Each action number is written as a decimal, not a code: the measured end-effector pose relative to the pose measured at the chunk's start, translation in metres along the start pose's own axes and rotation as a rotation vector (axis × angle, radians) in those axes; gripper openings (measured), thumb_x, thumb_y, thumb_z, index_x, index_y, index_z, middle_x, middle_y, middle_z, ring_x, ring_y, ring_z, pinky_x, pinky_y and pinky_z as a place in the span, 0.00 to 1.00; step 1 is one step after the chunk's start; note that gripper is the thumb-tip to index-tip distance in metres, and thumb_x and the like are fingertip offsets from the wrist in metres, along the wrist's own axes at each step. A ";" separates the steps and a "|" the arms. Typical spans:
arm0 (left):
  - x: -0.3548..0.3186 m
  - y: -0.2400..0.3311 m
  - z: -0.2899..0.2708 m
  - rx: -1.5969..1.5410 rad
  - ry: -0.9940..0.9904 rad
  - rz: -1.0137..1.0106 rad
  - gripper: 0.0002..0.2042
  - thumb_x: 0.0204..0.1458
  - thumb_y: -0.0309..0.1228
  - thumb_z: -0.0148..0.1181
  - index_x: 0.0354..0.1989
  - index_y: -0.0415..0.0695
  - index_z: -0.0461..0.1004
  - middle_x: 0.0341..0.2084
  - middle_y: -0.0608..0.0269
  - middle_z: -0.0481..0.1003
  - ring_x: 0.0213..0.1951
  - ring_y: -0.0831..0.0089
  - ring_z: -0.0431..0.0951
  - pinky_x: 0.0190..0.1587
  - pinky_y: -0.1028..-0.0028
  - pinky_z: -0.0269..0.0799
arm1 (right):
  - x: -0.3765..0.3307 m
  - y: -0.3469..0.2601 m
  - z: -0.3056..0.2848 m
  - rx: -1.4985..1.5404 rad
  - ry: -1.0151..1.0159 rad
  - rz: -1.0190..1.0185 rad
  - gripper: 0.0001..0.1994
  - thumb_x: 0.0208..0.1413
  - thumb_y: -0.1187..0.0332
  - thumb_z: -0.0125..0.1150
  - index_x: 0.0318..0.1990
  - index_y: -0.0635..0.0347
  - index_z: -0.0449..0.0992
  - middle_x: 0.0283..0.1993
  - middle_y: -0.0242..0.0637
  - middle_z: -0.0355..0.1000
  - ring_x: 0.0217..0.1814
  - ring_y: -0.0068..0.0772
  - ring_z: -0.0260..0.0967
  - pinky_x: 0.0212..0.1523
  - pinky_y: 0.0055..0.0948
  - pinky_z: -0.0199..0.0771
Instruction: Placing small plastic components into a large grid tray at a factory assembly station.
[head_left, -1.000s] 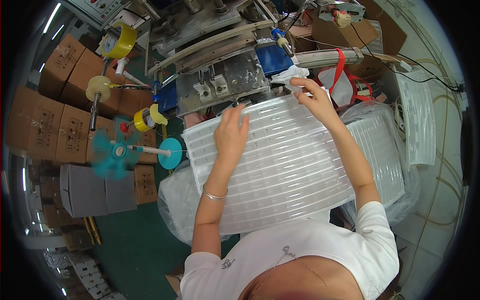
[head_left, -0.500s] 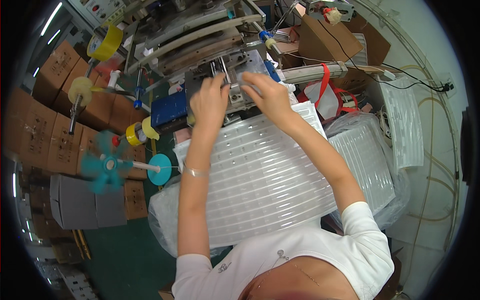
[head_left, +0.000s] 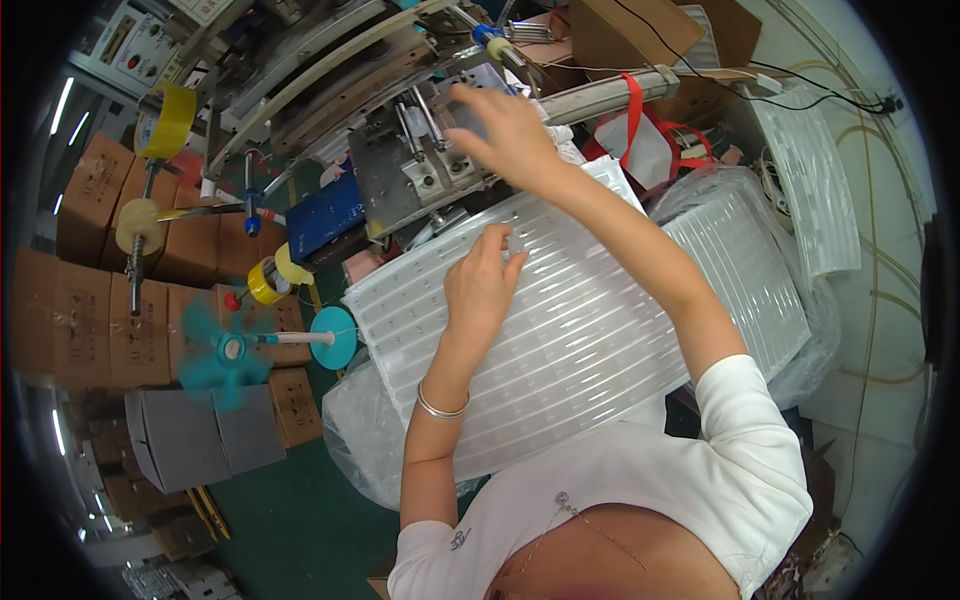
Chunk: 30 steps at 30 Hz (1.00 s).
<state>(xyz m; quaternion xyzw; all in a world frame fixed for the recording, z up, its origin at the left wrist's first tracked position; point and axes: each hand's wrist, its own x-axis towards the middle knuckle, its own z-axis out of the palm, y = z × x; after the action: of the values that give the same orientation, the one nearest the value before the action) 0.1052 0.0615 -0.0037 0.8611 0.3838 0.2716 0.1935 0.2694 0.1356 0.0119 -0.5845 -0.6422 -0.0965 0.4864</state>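
My left hand (head_left: 480, 287) is over the upper part of a ribbed clear plastic tray (head_left: 540, 350), fingers bent and the thumb apart from them. I see nothing between them, though the palm side is hidden. Small dark parts sit in the tray's upper grooves. Higher up, my right hand (head_left: 510, 140) is at the right side of a metal machine bed (head_left: 385, 180), its fingers spread and slightly blurred. Beside its fingertips stand two shiny metal rods (head_left: 428, 120) and a small metal clamp block (head_left: 440, 178) on the bed.
A blue box (head_left: 322, 218) adjoins the machine's left side. Yellow tape rolls (head_left: 168, 120) and a turning teal fan (head_left: 230, 347) are further left, before stacked cartons (head_left: 75, 310). More clear trays (head_left: 735, 285) in plastic wrap and a red-handled bag (head_left: 640, 150) lie right.
My left hand has come back from the machine to the tray. The right hand has moved slightly up and left, still by the machine. The whole view has shifted and turned.
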 end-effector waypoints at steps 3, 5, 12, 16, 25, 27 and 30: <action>0.000 0.007 0.018 -0.054 -0.045 0.124 0.16 0.43 0.29 0.65 0.41 0.46 0.70 0.29 0.59 0.75 0.27 0.58 0.77 0.29 0.66 0.71 | -0.032 0.039 -0.060 0.121 -0.042 0.173 0.20 0.54 0.60 0.58 0.50 0.62 0.72 0.50 0.44 0.71 0.52 0.42 0.68 0.52 0.31 0.65; 0.003 0.015 0.030 -0.066 -0.080 0.193 0.16 0.42 0.29 0.65 0.40 0.45 0.69 0.28 0.60 0.75 0.26 0.58 0.77 0.28 0.66 0.71 | -0.069 0.067 -0.097 0.202 -0.016 0.435 0.18 0.57 0.62 0.55 0.51 0.65 0.71 0.52 0.40 0.71 0.55 0.33 0.67 0.55 0.28 0.63; 0.027 0.030 0.109 0.142 -0.195 0.441 0.12 0.44 0.28 0.61 0.37 0.44 0.68 0.25 0.60 0.71 0.24 0.63 0.77 0.26 0.66 0.70 | -0.200 0.093 -0.127 0.878 0.033 1.264 0.31 0.60 0.42 0.43 0.58 0.61 0.62 0.55 0.39 0.67 0.58 0.30 0.63 0.57 0.33 0.61; 0.024 0.048 0.114 0.299 -0.283 0.290 0.10 0.44 0.26 0.58 0.36 0.44 0.67 0.27 0.58 0.70 0.26 0.60 0.76 0.29 0.63 0.70 | -0.202 0.085 -0.132 0.990 0.112 1.257 0.29 0.61 0.45 0.43 0.57 0.62 0.64 0.55 0.39 0.66 0.60 0.30 0.61 0.59 0.31 0.59; 0.038 0.057 0.164 0.125 -0.128 0.432 0.06 0.44 0.24 0.51 0.32 0.42 0.67 0.31 0.58 0.68 0.37 0.62 0.71 0.38 0.64 0.65 | -0.205 0.090 -0.125 0.965 0.036 1.187 0.25 0.61 0.47 0.44 0.51 0.61 0.71 0.50 0.34 0.70 0.56 0.25 0.63 0.58 0.26 0.59; 0.036 0.053 0.164 0.184 -0.060 0.499 0.08 0.44 0.28 0.55 0.33 0.42 0.69 0.32 0.59 0.68 0.40 0.63 0.69 0.41 0.64 0.63 | -0.191 0.072 -0.134 0.744 -0.007 1.259 0.24 0.62 0.47 0.43 0.51 0.58 0.72 0.49 0.33 0.70 0.54 0.23 0.63 0.54 0.24 0.59; 0.026 0.057 0.138 0.140 -0.100 0.435 0.16 0.42 0.35 0.64 0.38 0.43 0.72 0.38 0.59 0.69 0.42 0.63 0.69 0.43 0.64 0.63 | -0.198 0.100 -0.140 0.308 0.094 0.824 0.16 0.62 0.62 0.50 0.51 0.64 0.71 0.52 0.35 0.68 0.52 0.26 0.64 0.55 0.27 0.60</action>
<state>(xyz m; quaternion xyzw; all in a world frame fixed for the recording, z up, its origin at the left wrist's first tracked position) 0.2363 0.0281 -0.0719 0.9472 0.1969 0.2367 0.0891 0.3940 -0.0616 -0.1078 -0.7073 -0.3397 0.1757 0.5945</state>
